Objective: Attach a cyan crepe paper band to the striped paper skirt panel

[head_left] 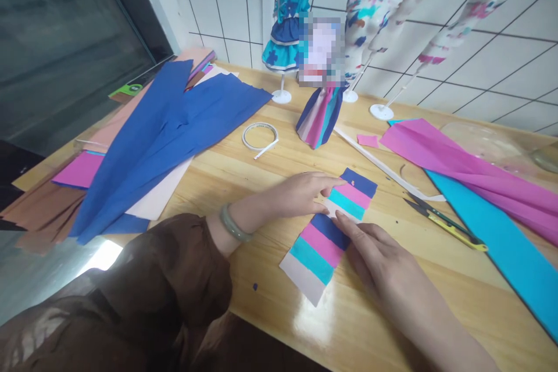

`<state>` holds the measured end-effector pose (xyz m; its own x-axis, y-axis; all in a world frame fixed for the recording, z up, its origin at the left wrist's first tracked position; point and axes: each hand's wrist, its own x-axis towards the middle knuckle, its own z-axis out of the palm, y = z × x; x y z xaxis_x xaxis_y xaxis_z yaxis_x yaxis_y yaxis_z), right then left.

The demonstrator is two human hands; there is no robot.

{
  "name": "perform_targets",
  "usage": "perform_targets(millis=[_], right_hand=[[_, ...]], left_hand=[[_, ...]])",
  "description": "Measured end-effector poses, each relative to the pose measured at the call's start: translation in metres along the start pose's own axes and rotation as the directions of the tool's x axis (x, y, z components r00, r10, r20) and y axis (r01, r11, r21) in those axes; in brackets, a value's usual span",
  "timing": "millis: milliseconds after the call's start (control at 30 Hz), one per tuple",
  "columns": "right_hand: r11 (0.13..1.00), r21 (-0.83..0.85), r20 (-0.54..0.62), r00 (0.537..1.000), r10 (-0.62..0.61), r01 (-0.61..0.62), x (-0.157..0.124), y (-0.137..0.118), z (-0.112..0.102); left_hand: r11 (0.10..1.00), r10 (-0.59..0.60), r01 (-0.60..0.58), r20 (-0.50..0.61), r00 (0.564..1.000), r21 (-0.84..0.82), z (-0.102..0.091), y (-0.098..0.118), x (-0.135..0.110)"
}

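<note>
A strip of crepe-like material banded in navy, pink, turquoise and pale pink (pixel 321 245) lies aslant on the wooden table (pixel 209 186). My left hand (pixel 299 195), with a green bangle at its wrist, rests thumb and index finger apart at the strip's left edge. From the right, my right hand (pixel 377 256) presses an extended fingertip onto the pale band near the middle. Its lower fingers lie along the strip's right edge, partly hidden. Neither hand visibly pinches the strip. Beyond it stands a small skirt in similar stripes (pixel 320 119); a pixelated patch covers what is above.
Blue sheets (pixel 187 122) cover other coloured sheets on the left. A tape roll (pixel 260 136) lies behind my left hand. Yellow-handled scissors (pixel 444 224) lie near pink (pixel 457 157) and turquoise (pixel 501 244) material at right. Miniature dress forms (pixel 370 11) line the tiled wall.
</note>
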<state>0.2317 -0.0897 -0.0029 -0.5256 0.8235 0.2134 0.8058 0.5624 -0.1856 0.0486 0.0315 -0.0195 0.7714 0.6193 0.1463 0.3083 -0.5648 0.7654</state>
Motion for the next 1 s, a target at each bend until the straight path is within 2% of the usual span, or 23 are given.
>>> perform_targets(millis=[133, 267, 467, 733, 800, 867, 1000], right_hand=[[1.000, 0.001, 0.011, 1.000, 0.001, -0.001, 0.000, 0.003, 0.004], [1.000, 0.007, 0.043, 0.999, 0.000, 0.000, 0.002, 0.006, 0.009], [0.998, -0.006, 0.063, 0.996, -0.056, 0.056, 0.006, 0.010, 0.012], [0.992, -0.039, 0.076, 0.990, -0.117, 0.120, 0.009, 0.010, 0.015], [0.995, -0.001, 0.058, 0.994, -0.096, 0.096, 0.008, 0.011, 0.015], [0.994, 0.109, 0.033, 0.999, -0.026, 0.023, 0.005, 0.014, 0.014], [0.936, 0.329, 0.044, 0.993, 0.113, -0.122, -0.002, 0.020, 0.008]], left_hand=[[0.982, -0.077, 0.084, 0.045, 0.996, -0.169, -0.001, -0.005, 0.002], [0.947, -0.117, 0.114, 0.008, 0.993, -0.299, 0.000, -0.011, 0.003], [0.945, -0.156, 0.144, -0.017, 0.988, -0.294, 0.000, -0.009, 0.004], [0.948, -0.179, 0.174, 0.005, 0.984, -0.267, -0.002, -0.008, 0.005], [0.954, -0.173, 0.166, -0.006, 0.985, -0.251, -0.002, -0.009, 0.005], [0.956, -0.169, 0.160, -0.015, 0.985, -0.247, -0.002, -0.011, 0.004], [0.962, -0.150, 0.142, -0.020, 0.988, -0.233, -0.001, -0.012, 0.004]])
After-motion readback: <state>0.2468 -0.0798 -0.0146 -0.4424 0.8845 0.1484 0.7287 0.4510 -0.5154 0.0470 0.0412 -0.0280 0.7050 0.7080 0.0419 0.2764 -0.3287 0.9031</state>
